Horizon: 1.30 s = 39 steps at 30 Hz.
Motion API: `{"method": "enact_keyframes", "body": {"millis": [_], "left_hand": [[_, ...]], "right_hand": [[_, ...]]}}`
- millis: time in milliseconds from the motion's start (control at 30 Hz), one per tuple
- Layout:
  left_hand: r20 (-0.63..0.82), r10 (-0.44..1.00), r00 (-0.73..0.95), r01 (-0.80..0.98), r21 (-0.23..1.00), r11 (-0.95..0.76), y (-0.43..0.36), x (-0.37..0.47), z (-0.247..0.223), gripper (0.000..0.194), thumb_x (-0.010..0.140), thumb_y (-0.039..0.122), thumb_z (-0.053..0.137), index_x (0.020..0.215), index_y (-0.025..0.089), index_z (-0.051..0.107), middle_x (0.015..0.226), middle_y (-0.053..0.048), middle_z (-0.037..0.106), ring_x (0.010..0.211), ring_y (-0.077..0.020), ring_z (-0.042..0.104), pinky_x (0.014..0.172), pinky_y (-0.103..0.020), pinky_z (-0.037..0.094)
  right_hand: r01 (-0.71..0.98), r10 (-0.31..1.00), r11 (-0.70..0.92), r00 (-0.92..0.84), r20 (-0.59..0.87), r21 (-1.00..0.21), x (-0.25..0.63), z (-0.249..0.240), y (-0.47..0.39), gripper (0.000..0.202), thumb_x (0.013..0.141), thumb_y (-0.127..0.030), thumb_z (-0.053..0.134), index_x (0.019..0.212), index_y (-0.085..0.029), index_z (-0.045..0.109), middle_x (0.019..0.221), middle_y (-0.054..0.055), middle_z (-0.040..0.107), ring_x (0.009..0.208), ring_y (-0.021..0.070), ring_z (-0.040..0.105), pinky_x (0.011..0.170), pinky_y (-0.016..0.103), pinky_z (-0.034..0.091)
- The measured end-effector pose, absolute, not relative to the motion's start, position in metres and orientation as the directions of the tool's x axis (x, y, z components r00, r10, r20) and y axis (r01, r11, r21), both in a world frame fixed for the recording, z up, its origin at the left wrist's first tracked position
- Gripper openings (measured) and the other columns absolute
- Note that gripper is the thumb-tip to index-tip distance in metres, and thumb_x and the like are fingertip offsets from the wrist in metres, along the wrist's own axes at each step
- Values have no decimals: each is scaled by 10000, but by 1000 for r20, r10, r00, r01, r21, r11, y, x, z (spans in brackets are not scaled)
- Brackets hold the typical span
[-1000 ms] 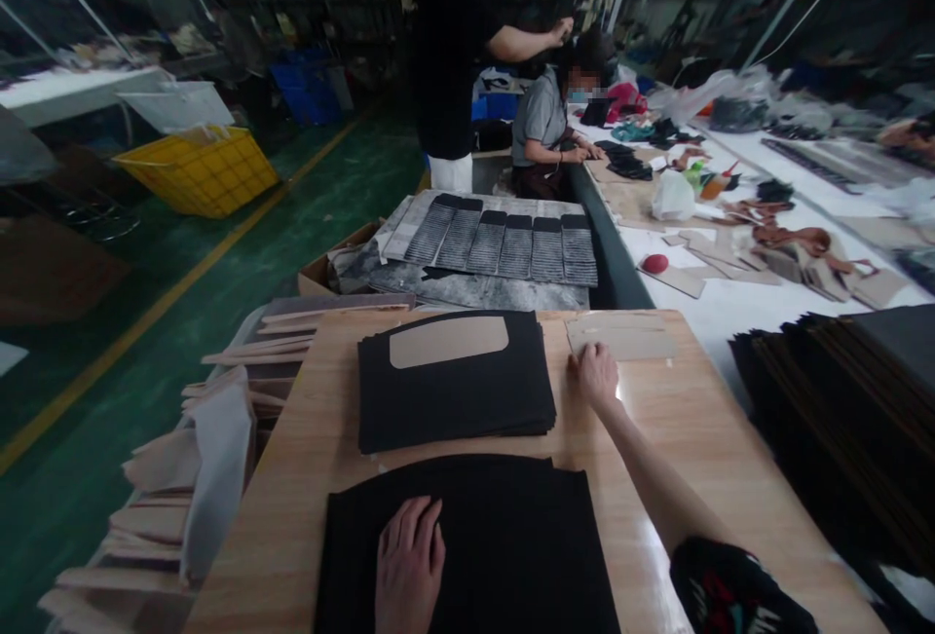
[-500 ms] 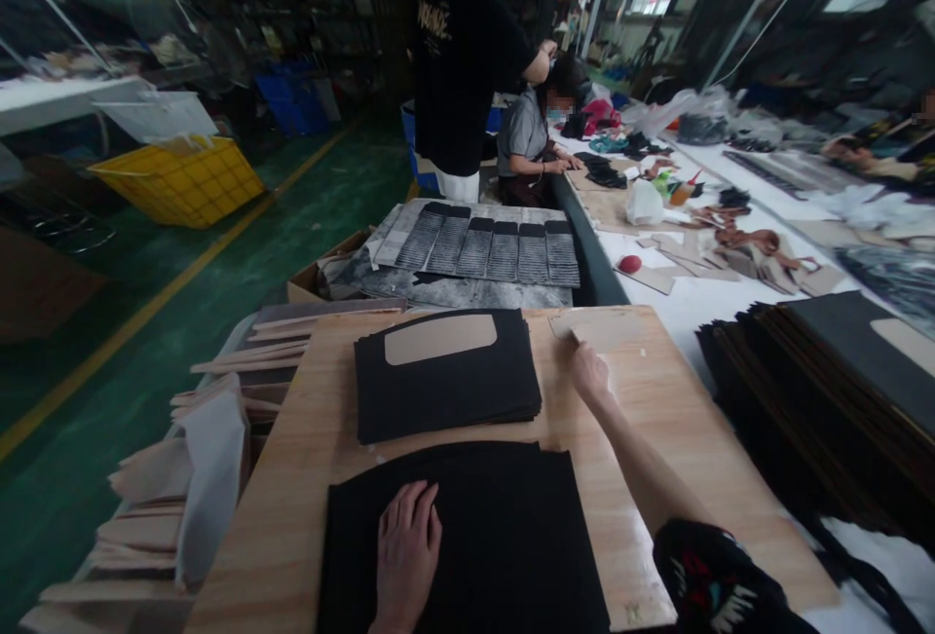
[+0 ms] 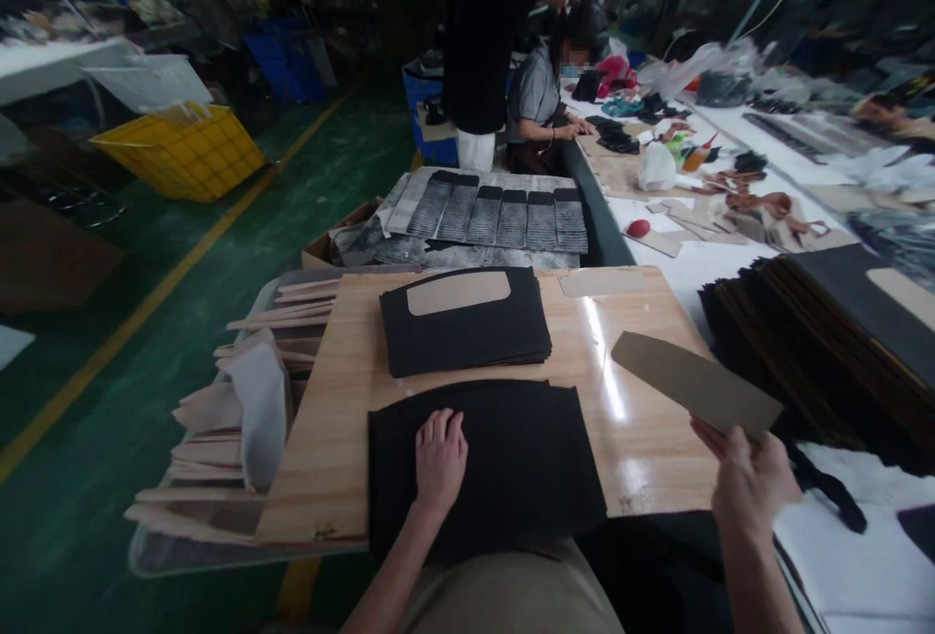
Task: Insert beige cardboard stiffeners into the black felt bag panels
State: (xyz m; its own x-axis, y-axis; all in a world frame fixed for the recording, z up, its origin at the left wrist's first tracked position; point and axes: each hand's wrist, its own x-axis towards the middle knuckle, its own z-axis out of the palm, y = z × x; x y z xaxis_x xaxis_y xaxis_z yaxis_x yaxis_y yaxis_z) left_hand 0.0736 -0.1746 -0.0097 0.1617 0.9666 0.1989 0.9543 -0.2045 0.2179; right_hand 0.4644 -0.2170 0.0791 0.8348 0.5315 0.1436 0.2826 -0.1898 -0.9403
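Note:
My left hand (image 3: 442, 459) lies flat, palm down, on a black panel (image 3: 511, 478) at the near side of the wooden board (image 3: 314, 439). At the right, my right hand (image 3: 756, 483) pinches the near end of a brown, curved-edge flat piece (image 3: 693, 381), holding it over the board's right side. Behind the near panel sits a stack of black panels (image 3: 467, 337), topped by a beige shaped piece (image 3: 457, 294). Another pale beige piece (image 3: 603, 282) rests at the board's far right corner.
To the right stands a tall pile of dark panels (image 3: 810, 352). Beige and grey pieces (image 3: 255, 400) stick out at the left. Striped black strips (image 3: 497, 215) lie beyond the board. Two people are ahead, one standing (image 3: 482, 30), one seated (image 3: 537, 89) by the white table (image 3: 737, 259).
My right hand has come back from the far right corner, bringing the brown piece toward me. My left hand still rests on the near black panel. The camera view has shifted.

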Motion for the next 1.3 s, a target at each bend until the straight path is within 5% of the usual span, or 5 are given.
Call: {"method": "enact_keyframes", "body": {"millis": [333, 567, 700, 867, 1300], "left_hand": [[153, 971, 181, 931, 291, -219, -188, 69, -5, 382, 908, 164, 451, 1259, 230, 589, 1276, -103, 609, 1237, -281, 523, 1004, -480, 467], [52, 984, -168, 547, 836, 49, -195, 48, 12, 258, 937, 352, 471, 1007, 186, 656, 999, -90, 678, 982, -194, 654, 888, -362, 545], [-318, 922, -222, 125, 928, 351, -206, 33, 18, 377, 873, 529, 535, 880, 163, 624, 721, -27, 659, 645, -145, 646, 561, -250, 518], [-418, 868, -267, 4, 901, 435, -217, 24, 21, 400, 766, 549, 666, 804, 153, 630, 601, 22, 602, 526, -93, 572, 466, -183, 430], [-340, 886, -315, 332, 835, 438, -207, -1, 9, 418, 754, 605, 624, 742, 187, 615, 488, 39, 565, 421, -99, 517, 411, -195, 373]], "right_hand": [[-394, 649, -96, 672, -358, -914, 407, 66, -245, 466, 585, -383, 841, 937, -163, 630, 890, 58, 715, 756, 190, 725, 797, 336, 619], [-509, 742, -258, 441, -506, -821, 350, 37, -240, 472, 593, -411, 866, 932, -201, 614, 802, -6, 704, 676, 136, 705, 685, 239, 617], [-507, 775, -334, 332, -538, -795, 326, 29, -237, 461, 592, -422, 874, 913, -208, 621, 775, -38, 686, 654, 128, 696, 664, 244, 621], [-480, 818, -398, 200, -539, -782, 308, 25, -236, 431, 659, -440, 839, 967, -224, 628, 807, -32, 701, 688, 123, 699, 678, 229, 610], [95, 876, -408, 321, -360, -908, 297, 6, -212, 591, 679, -662, 695, 1006, -203, 516, 783, 34, 696, 627, 213, 690, 542, 324, 558]]}}
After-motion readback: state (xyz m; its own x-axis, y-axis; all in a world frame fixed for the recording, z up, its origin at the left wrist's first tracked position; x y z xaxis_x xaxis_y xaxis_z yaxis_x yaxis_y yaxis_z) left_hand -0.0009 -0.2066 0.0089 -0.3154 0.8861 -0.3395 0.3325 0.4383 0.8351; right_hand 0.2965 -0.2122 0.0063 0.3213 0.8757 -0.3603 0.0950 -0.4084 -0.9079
